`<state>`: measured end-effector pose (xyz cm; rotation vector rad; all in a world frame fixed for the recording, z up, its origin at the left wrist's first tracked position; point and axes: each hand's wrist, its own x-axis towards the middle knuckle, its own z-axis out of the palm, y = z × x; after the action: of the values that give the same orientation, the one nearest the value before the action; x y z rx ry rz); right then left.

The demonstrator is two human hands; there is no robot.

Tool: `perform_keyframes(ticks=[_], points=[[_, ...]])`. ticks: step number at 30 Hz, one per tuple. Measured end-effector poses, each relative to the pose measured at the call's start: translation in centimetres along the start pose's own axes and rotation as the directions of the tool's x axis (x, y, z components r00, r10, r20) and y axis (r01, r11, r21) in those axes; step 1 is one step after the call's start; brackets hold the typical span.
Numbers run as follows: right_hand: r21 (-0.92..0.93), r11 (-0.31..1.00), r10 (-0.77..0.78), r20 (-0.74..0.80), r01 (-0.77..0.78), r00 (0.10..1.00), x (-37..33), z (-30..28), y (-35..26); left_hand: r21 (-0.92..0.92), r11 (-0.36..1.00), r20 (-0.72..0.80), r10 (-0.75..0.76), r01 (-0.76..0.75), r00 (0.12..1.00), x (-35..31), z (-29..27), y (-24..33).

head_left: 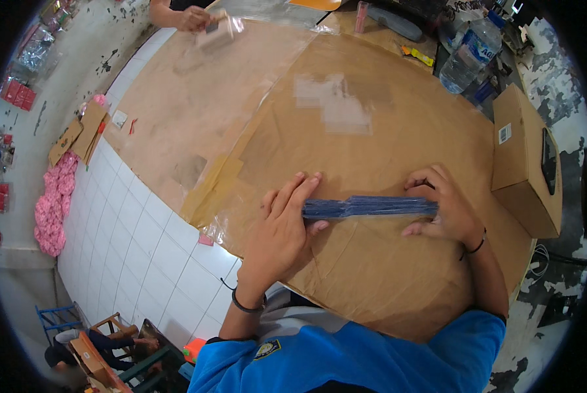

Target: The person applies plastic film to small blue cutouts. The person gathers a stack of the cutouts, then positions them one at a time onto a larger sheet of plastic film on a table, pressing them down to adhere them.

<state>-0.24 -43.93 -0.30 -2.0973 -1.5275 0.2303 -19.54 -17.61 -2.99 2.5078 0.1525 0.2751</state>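
Note:
A long stack of thin blue, plastic-looking packets stands on the brown-papered table in front of me, with a slight step in its upper edge. My left hand is around the left end, fingers on the far side and thumb on the near side. At the other end, my right hand curls its fingers and thumb about the stack. Both palms press toward each other along its length. What exactly the packets hold cannot be made out.
A cardboard box with a dark phone on it stands at the right. Behind it are a water bottle and a yellow cutter. Across the table, another person's hand handles a pale packet. Pink bundles lie by the left wall.

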Motion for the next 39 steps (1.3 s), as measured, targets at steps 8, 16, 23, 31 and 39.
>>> perform_keyframes(ticks=[8,16,23,31,39], points=[[-0.052,0.997,-0.051,0.061,0.055,0.997,0.6,0.2,-0.5,0.106,0.987,0.031,0.122,-0.124,0.992,-0.9,0.7,1.5],[0.076,0.992,-0.102,0.066,0.096,0.993,0.2,0.2,0.8,-0.059,0.995,-0.103,0.075,-0.082,0.992,0.1,1.2,1.4],[0.182,0.982,-0.056,0.046,0.047,0.997,-0.1,0.7,0.9,-0.101,0.993,-0.142,0.049,-0.063,0.989,0.0,1.2,1.2],[0.055,0.998,-0.009,0.037,0.007,0.999,0.4,-0.3,0.2,0.061,0.998,-0.121,0.011,-0.004,0.993,0.0,1.5,1.4],[-0.089,0.996,-0.008,-0.109,-0.002,0.994,-0.4,0.4,1.0,0.053,0.998,-0.084,0.035,-0.031,0.996,0.4,1.0,2.0]])
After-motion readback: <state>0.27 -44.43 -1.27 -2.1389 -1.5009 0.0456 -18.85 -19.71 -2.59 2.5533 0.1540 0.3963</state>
